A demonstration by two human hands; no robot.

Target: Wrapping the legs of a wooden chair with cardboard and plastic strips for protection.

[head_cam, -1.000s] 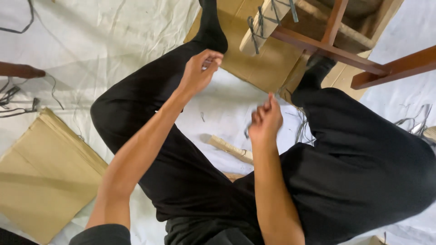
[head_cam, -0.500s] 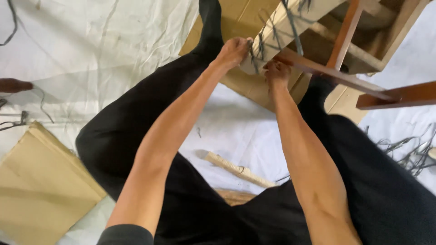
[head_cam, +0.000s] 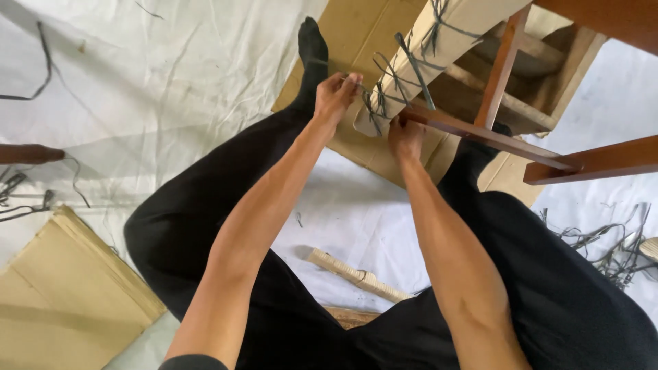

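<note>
A wooden chair frame (head_cam: 515, 140) lies tipped between my legs, with a pale rail (head_cam: 439, 48) criss-crossed by dark cords (head_cam: 404, 65). My left hand (head_cam: 336, 96) pinches a thin cord end just left of the rail's lower end. My right hand (head_cam: 406, 137) is closed under the rail's tip, where the brown crossbar meets it; its fingers are hidden, so what it grips is unclear. Both arms reach forward over my black trousers.
Flat cardboard (head_cam: 356, 41) lies under the chair, another stack of cardboard sheets (head_cam: 62, 288) at lower left. A short wrapped stick (head_cam: 356, 276) rests on the white sheet between my legs. Loose dark cord scraps (head_cam: 603, 240) lie at right, and a brown wooden piece (head_cam: 27, 153) at left.
Both hands went from my lap up to the chair's pale rail. In the last half second the left hand pulled slightly left with a cord end and the right hand dropped under the rail's tip.
</note>
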